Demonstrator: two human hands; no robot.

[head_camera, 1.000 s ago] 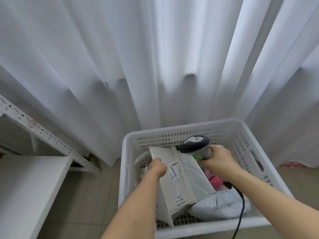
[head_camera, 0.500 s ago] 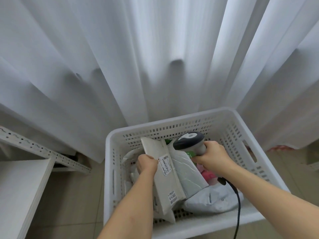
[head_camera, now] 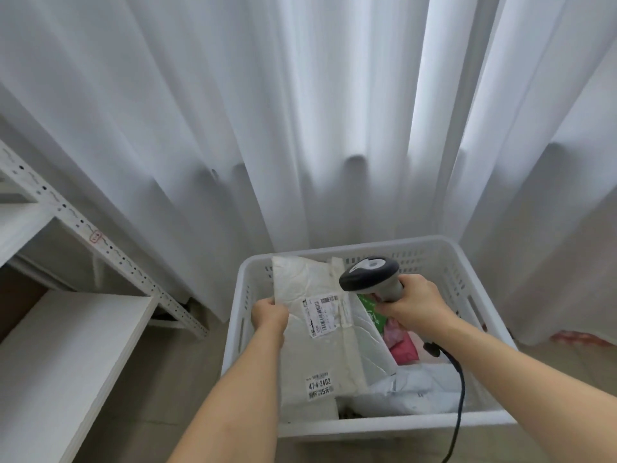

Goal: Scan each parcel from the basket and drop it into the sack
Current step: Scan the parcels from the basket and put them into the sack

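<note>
Basket [head_camera: 334, 426], white plastic, on floor, full of parcels. Cream padded mailer [head_camera: 314, 335] tilted up inside; looks light, soft, bendy. Left hand [head_camera: 268, 314] pinches its left edge, sensible hold. Right hand [head_camera: 412, 304] wraps scanner [head_camera: 369, 274] over label [head_camera: 322, 315].

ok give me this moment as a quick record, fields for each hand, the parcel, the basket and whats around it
left hand: grips the left edge of the white parcel
right hand: holds the barcode scanner, its head over the parcel
white parcel: tilted up in the basket, barcode label facing up, sticker reading 47-4-2402 lower down
basket: white, perforated; also holds a grey polybag and pink and green packets
sack: not in view
surroundings: white curtain behind, white shelving at left
</note>
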